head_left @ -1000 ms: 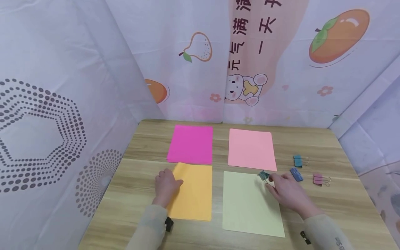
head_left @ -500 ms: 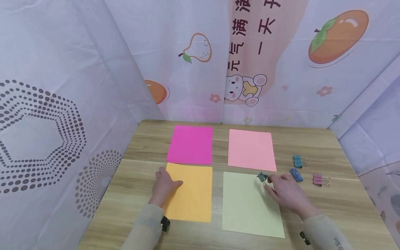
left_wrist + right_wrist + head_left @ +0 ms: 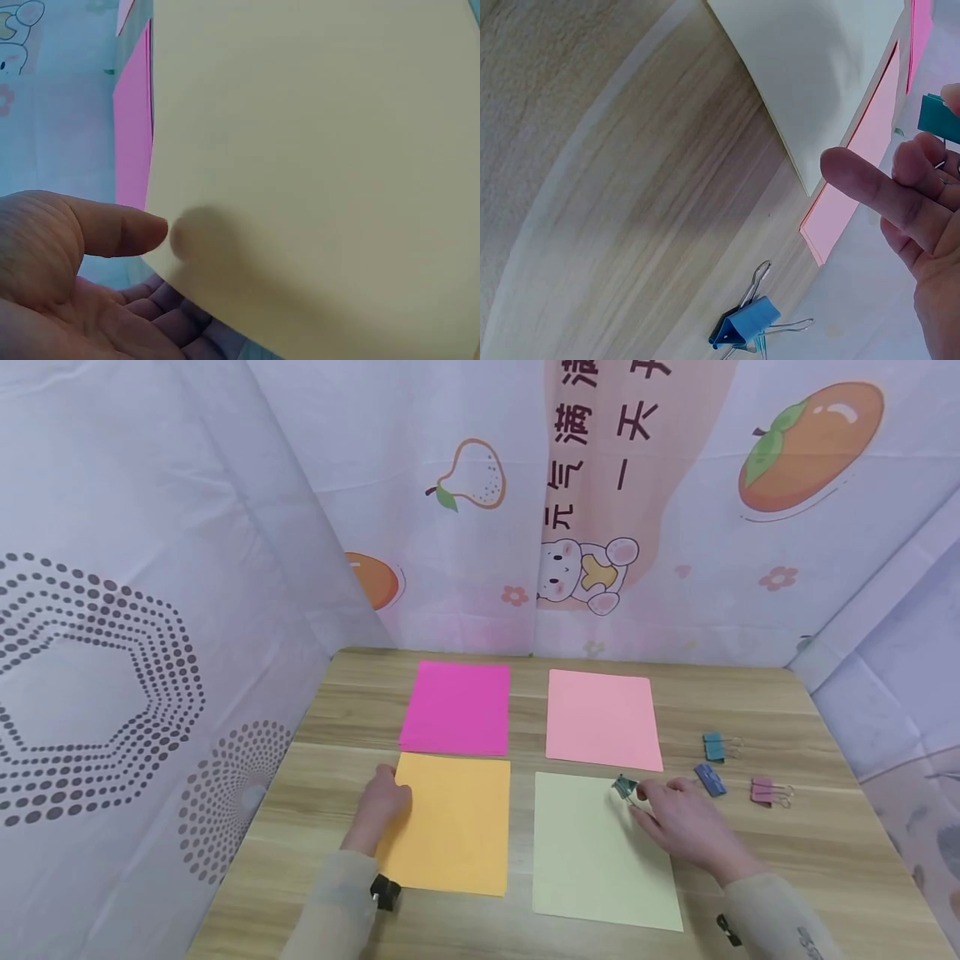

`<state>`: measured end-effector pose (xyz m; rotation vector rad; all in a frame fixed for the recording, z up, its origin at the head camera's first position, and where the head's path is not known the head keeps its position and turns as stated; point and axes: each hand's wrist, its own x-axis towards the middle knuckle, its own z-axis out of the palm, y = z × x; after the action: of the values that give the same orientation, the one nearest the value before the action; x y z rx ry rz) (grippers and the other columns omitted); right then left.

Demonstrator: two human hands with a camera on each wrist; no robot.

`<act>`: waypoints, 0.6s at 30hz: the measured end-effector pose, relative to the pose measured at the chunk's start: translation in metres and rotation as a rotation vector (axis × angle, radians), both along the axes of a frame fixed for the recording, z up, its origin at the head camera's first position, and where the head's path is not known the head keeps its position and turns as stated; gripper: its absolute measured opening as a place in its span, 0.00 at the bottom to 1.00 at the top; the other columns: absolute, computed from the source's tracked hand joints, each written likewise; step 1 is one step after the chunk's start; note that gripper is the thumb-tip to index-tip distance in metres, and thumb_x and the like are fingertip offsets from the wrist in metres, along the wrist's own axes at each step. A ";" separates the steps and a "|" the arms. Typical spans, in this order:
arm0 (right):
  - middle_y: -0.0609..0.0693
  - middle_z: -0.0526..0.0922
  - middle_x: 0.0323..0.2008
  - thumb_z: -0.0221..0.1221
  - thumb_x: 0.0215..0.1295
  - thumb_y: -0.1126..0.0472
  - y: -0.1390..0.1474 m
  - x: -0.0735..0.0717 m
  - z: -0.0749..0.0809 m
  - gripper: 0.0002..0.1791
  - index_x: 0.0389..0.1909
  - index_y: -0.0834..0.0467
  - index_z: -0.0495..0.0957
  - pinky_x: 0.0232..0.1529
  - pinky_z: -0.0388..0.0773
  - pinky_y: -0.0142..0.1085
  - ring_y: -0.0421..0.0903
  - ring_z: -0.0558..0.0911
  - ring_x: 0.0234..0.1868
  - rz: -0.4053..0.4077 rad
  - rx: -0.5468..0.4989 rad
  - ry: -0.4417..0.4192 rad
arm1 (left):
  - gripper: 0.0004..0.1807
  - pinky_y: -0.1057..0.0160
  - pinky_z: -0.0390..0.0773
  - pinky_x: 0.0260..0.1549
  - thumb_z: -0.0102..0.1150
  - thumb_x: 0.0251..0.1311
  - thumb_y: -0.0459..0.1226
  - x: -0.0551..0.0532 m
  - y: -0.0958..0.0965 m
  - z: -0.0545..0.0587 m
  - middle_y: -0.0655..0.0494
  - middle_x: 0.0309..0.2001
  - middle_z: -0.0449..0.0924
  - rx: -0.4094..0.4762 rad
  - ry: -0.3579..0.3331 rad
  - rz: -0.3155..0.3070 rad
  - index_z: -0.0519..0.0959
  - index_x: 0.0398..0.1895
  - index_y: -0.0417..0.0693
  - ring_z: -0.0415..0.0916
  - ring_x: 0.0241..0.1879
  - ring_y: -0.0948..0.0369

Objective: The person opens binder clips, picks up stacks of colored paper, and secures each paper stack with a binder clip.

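Green binder clip [image 3: 624,787], one, raised near the upper right corner of the pale green paper [image 3: 600,856]; contact with the sheet cannot be told. Right hand [image 3: 684,827]: grip clamped on that clip between thumb and fingers. Left hand [image 3: 384,804]: grip apart, thumb and fingers spread about the left edge of the orange paper [image 3: 457,827], fingers partly hidden beneath it; whether the thumb touches is unclear. Hazards, as judged: the clip, held near the fingertips, could twist or drop onto the pale green paper if the pinch slackens; squeezed off-centre, it could spring shut on a fingertip. The orange paper, held by no firm pinch, could slide or fan out if its edge is lifted unevenly, or crease should the fingers close hard on a corner. Its far edge lies just beside the magenta paper [image 3: 457,708], so a push forward could shove that askew. Loose on the tabletop [image 3: 465,935]: blue binder clip [image 3: 710,780], near the right hand and liable to be knocked by a backward sweep; pink binder clip [image 3: 762,791], farther right, at lesser risk.
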<state>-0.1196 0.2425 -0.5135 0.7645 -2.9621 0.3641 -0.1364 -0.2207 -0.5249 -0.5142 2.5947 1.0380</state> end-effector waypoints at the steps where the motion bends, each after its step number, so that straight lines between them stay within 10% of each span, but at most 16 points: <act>1: 0.43 0.81 0.21 0.65 0.68 0.55 0.000 0.000 0.000 0.11 0.41 0.59 0.79 0.51 0.77 0.54 0.56 0.85 0.38 0.007 0.000 0.003 | 0.23 0.44 0.78 0.44 0.44 0.64 0.31 0.000 -0.001 0.001 0.26 0.52 0.75 -0.001 0.001 -0.004 0.63 0.60 0.25 0.75 0.44 0.42; 9: 0.42 0.81 0.22 0.65 0.68 0.54 -0.005 -0.001 0.003 0.12 0.41 0.58 0.80 0.48 0.78 0.52 0.53 0.84 0.37 0.021 0.000 0.000 | 0.05 0.62 0.68 0.23 0.50 0.61 0.30 0.002 -0.007 0.009 0.46 0.31 0.71 0.014 0.035 -0.021 0.71 0.38 0.36 0.68 0.27 0.55; 18: 0.43 0.84 0.25 0.65 0.68 0.54 -0.012 -0.003 0.006 0.12 0.42 0.59 0.80 0.46 0.79 0.51 0.51 0.82 0.37 0.036 0.009 -0.018 | 0.07 0.61 0.72 0.28 0.56 0.63 0.29 0.000 -0.006 0.017 0.46 0.35 0.74 0.057 0.118 -0.038 0.75 0.42 0.34 0.70 0.32 0.54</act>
<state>-0.1228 0.2306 -0.5076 0.8211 -2.9723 0.3621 -0.1360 -0.2268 -0.5080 -0.3998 2.6564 1.1584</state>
